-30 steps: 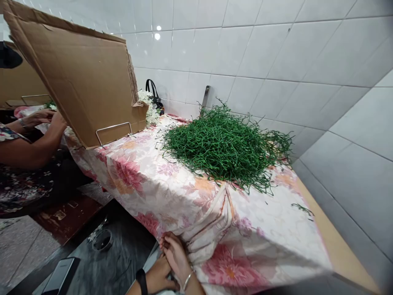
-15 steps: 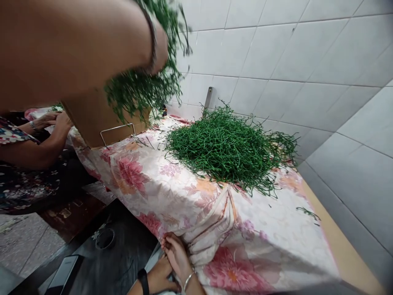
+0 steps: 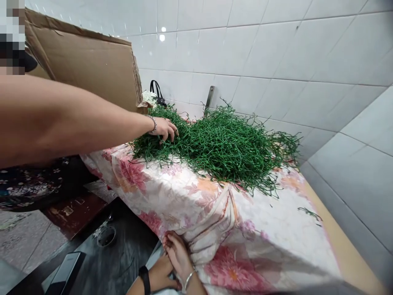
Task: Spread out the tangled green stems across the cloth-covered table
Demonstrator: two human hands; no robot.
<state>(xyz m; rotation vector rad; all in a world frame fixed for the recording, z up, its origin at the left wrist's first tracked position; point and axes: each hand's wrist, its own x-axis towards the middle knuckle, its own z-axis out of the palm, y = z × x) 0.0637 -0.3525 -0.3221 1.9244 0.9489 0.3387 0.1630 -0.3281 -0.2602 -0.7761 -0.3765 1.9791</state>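
My two hands are together at the bottom, against the hanging edge of the flowered tablecloth (image 3: 215, 229). My right hand (image 3: 176, 255), with a silver bangle, has its fingers curled and pressed together on a fold of the cloth. My left hand (image 3: 160, 273), with a black wristband, is closed just below it, its fingers partly hidden. A heap of thin green stems (image 3: 227, 143) lies on the table. Another person's bare arm (image 3: 76, 119) reaches in from the left, and that person's hand (image 3: 166, 128) rests on the heap's left side.
A big cardboard sheet (image 3: 89, 69) stands at the table's back left, with a black bag (image 3: 158, 96) and white flowers behind it. White tiled walls close in the back and right. Below left is a dark surface with a phone (image 3: 63, 272) and a round ring (image 3: 106, 236).
The other person's arm swung in from the upper left with a bunch of green stems and set it down on the heap's left side. My hands have stayed in place.
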